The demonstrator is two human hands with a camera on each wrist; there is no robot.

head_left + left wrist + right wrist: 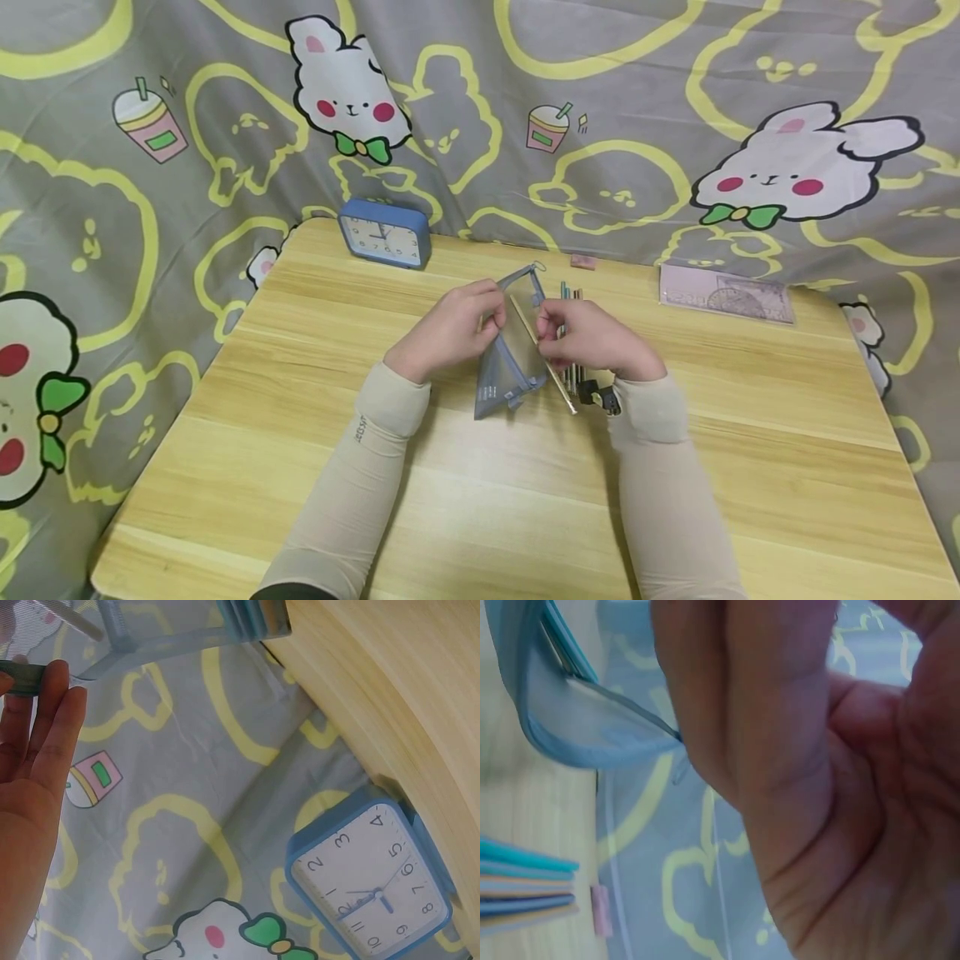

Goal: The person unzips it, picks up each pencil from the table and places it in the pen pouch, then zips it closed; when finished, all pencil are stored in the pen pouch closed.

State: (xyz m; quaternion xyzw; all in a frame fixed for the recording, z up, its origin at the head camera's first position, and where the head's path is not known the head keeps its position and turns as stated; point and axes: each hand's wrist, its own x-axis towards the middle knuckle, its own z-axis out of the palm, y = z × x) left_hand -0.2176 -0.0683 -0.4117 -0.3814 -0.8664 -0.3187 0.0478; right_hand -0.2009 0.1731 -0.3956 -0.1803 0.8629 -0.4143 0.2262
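Note:
My left hand [457,327] pinches the edge of a grey-blue see-through mesh pencil pouch [495,387], tilted with its mouth spread. In the left wrist view the left hand's fingers [56,735] reach up to the pouch rim [195,641]. Just right of the opening, my right hand [592,337] pinches a slim gold-coloured pen [561,390], which slants across the pouch mouth. Several pens [525,889] lie side by side on the table, partly under the right hand in the head view. Slim sticks, one of them teal [570,641], show inside the pouch in the right wrist view.
Small black items [600,395] lie by the right wrist. A blue alarm clock [385,235] stands at the back left of the wooden table [300,400]. Toward the back are a small pink piece [582,262] and, farther right, a flat pinkish packet [723,296]. A patterned curtain [465,167] hangs behind.

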